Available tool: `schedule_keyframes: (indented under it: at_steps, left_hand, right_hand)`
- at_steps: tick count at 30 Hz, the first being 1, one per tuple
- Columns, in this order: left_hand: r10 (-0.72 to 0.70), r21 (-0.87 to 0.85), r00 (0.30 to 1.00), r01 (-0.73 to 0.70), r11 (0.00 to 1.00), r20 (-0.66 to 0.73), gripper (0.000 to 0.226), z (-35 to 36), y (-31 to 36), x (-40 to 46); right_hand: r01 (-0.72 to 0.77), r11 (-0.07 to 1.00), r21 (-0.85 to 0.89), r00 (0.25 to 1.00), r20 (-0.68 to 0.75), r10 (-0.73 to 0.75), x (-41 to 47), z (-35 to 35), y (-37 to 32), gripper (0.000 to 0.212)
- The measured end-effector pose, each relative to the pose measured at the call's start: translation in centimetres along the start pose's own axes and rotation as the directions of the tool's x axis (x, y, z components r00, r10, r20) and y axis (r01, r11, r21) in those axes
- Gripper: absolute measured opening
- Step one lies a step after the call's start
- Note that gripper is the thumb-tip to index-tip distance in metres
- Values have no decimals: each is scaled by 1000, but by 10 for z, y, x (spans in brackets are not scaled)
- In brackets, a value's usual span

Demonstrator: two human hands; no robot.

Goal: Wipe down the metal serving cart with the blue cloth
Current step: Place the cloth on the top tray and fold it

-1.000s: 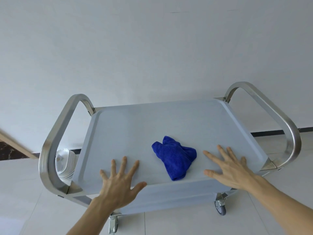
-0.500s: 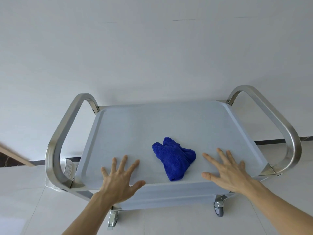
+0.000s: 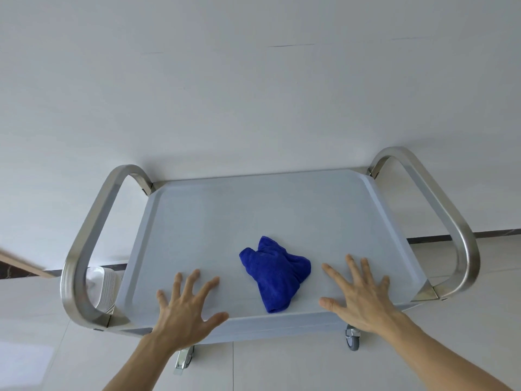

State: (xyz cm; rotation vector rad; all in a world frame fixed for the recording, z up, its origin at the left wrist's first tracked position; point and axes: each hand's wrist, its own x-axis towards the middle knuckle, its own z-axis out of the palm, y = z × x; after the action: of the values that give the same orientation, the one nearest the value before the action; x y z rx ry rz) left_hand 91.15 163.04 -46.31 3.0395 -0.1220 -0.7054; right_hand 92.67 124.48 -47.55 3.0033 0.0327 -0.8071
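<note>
A crumpled blue cloth (image 3: 275,273) lies on the top tray of the metal serving cart (image 3: 253,210), near its front edge. My left hand (image 3: 186,309) hovers over the front left of the tray, fingers spread, a short way left of the cloth. My right hand (image 3: 358,294) is spread over the front right, just right of the cloth. Neither hand touches the cloth or holds anything.
Curved steel handles rise at the cart's left end (image 3: 84,249) and right end (image 3: 451,221). A stack of white plates (image 3: 103,286) sits on a lower shelf at the left. Caster wheels (image 3: 352,338) stand on the pale tiled floor. A white wall is close behind.
The view has tilted down slightly, so the cart sits lower in frame. Both hands stay spread either side of the cloth, which has not moved.
</note>
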Motion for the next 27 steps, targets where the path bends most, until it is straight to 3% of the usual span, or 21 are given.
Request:
schedule_keyframes:
  at_steps: [8,11,13,16,19,22,25,27]
  left_hand:
    - [-14,-64,995,20,998,95,77,-25,9,2]
    - [-55,-281,997,38,959,-53,54,-39,15,12]
    - [-134,-573,987,63,817,-83,41,-48,24,19]
    - [-170,-818,983,147,556,61,40,-61,43,29]
    - [-60,-877,973,228,422,223,47,-70,63,43]
    - [4,-903,944,314,293,329,49,-75,80,57]
    - [-8,-888,917,388,246,398,33,-80,90,66]
    - [-2,-893,920,380,243,391,23,-86,92,66]
  right_hand:
    - [-13,999,39,998,63,10,-3,-12,-5,81]
    - [-27,997,72,994,112,19,-3,-25,-6,82]
    - [-46,994,101,988,153,30,-2,-33,-8,83]
    - [-77,986,150,970,239,39,-1,-48,-8,82]
    - [-132,967,219,943,327,55,3,-71,-3,74]
    - [-169,956,238,942,323,86,6,-85,-9,62]
    - [-209,937,279,950,285,127,0,-86,-24,54]
    - [-210,890,406,967,222,127,-7,-87,-36,49]
